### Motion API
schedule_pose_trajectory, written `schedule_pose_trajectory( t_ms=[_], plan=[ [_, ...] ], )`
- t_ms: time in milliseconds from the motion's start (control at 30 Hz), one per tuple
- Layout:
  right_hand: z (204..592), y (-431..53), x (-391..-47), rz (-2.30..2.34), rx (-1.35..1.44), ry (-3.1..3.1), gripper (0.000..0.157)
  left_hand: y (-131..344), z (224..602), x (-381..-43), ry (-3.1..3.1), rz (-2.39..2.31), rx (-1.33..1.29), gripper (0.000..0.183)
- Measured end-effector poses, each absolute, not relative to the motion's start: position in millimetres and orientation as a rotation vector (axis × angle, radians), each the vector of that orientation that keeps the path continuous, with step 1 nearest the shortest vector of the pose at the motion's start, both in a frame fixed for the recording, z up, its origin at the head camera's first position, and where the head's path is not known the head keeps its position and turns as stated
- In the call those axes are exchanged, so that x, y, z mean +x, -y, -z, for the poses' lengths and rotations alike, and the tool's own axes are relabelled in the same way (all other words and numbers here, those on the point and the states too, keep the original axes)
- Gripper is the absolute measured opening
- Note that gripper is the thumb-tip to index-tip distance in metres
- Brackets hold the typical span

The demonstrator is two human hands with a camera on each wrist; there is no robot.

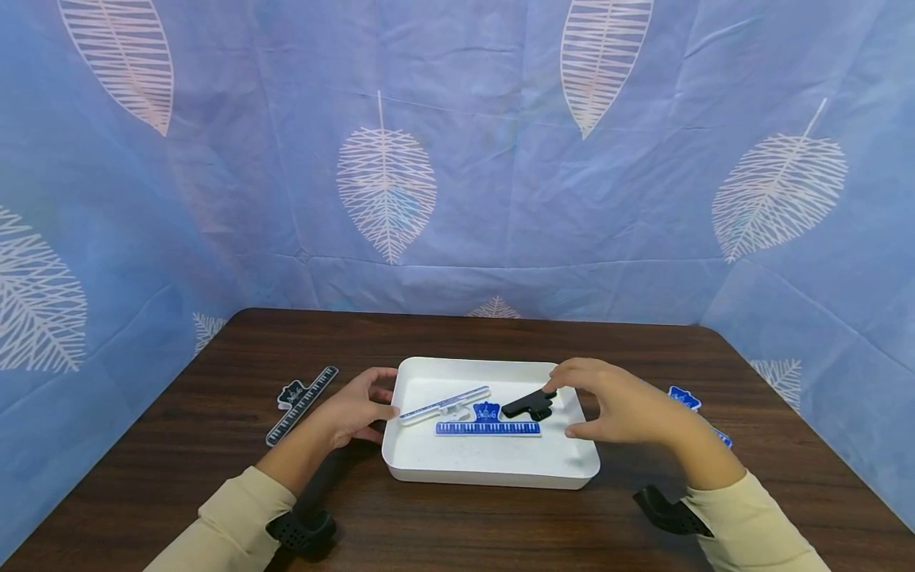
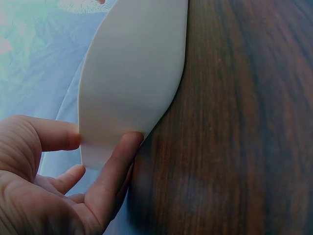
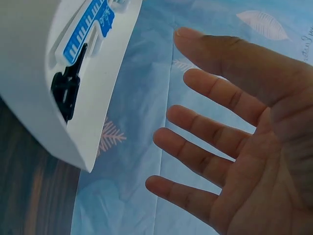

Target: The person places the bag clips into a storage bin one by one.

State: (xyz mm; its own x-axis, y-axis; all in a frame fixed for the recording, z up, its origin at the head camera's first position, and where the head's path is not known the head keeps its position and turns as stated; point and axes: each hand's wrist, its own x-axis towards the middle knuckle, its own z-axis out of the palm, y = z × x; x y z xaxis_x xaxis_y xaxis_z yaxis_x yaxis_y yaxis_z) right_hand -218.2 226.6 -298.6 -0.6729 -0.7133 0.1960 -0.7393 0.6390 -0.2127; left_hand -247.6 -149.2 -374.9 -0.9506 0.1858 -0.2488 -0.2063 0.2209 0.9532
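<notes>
A white tray (image 1: 493, 465) stands on the table with several clips in it. My left hand (image 1: 357, 407) is at its left end, fingertips touching the outer wall and rim, as the left wrist view also shows. My right hand (image 3: 254, 142) is spread, apart from the tray's right end and holding nothing. A black clip (image 1: 527, 405) lies in the tray nearest the right hand. Left of it is a blue piano-key clip (image 1: 489, 429), its keyboard strip facing up. A pale clip with a long bar (image 1: 445, 405) lies slanted farther left.
A black-and-white piano-key clip (image 1: 303, 403) lies on the table beyond the left forearm. On the right, another blue clip (image 1: 685, 397) is partly hidden behind the right arm. The brown wooden table (image 1: 457, 524) meets a blue leaf-patterned cloth (image 1: 486, 199) behind.
</notes>
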Motion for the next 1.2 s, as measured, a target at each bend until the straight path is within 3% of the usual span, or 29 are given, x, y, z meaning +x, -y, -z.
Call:
schedule_pose_trajectory(
  t_ms=[1200],
  plan=[
    [310.6, -288.3, -229.9, -0.430, 0.911, 2.789, 0.045, 149.3, 375.0, -246.6, -2.188, -1.794, -0.005, 0.066]
  ],
)
